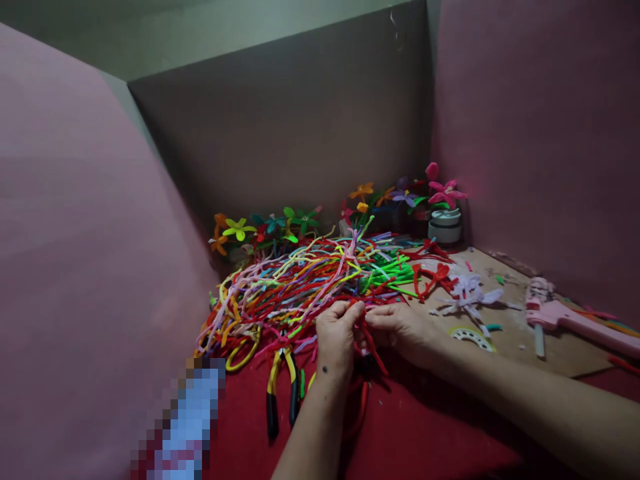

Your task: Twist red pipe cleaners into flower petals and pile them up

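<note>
My left hand (336, 335) is closed, its thumb and fingers pinching red pipe cleaners (376, 352). Close beside it, my right hand (403, 328) pinches at the same red piece, fingertips almost meeting the left thumb. Red ends hang down below the fingers; the exact grip spot is partly hidden. Just behind both hands spreads a large pile of mixed-colour pipe cleaners (295, 287). Yellow-and-black pliers (283, 383) lie with handles apart to the left of my left wrist. A dark small object shows under the hands, too shaded to name.
A pink hot glue gun (565, 317) rests on a brown board (550, 357) at right, near a white tape ring (471, 339) and white pipe-cleaner pieces (470, 297). Pipe-cleaner flowers (447, 193) stand along the back, some by a grey-green jar (445, 227). Pink panels (85, 233) enclose the sides.
</note>
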Tool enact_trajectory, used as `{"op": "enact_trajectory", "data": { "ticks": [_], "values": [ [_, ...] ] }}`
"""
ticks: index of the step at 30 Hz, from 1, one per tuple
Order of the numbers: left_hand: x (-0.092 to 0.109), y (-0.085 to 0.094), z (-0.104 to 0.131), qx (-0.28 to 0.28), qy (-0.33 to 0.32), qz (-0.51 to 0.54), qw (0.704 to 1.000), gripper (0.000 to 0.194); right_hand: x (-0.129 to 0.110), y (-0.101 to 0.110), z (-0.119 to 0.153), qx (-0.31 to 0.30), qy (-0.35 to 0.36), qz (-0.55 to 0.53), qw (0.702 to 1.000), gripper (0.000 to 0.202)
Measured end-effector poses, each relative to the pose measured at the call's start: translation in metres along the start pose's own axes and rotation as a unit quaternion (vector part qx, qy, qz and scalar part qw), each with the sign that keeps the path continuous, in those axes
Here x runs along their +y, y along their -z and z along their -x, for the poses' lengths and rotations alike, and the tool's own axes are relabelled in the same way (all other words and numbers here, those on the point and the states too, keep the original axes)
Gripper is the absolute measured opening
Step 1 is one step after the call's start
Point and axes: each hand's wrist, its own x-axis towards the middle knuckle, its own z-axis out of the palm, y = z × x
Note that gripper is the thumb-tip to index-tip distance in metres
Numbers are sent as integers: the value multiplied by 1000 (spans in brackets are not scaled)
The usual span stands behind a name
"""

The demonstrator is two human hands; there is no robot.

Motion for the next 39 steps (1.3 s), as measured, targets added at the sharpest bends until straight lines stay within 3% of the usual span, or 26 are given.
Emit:
{"op": "enact_trajectory", "data": {
  "ticks": [5,14,20,25,31,39],
  "values": [
    [-4,3,-4,6,-17,-42,999,28,0,9,-5,76,7,105,992,26],
    [0,5,-4,-41,2,-54,998,25,-4,5,-7,64,3,133,989,18],
    [2,1,-1,-104,110,23,988,35,-8,10,-9,136,50,16,989,18],
    [2,-3,3,-124,152,1,981,27,-9,16,-11,180,43,-35,982,17],
    [-1,-4,2,-151,109,-42,982,30,-9,12,-10,137,41,-24,989,21],
    [6,-3,3,-140,111,-87,980,27,-14,17,-12,114,47,-14,992,24]
  ]
}}
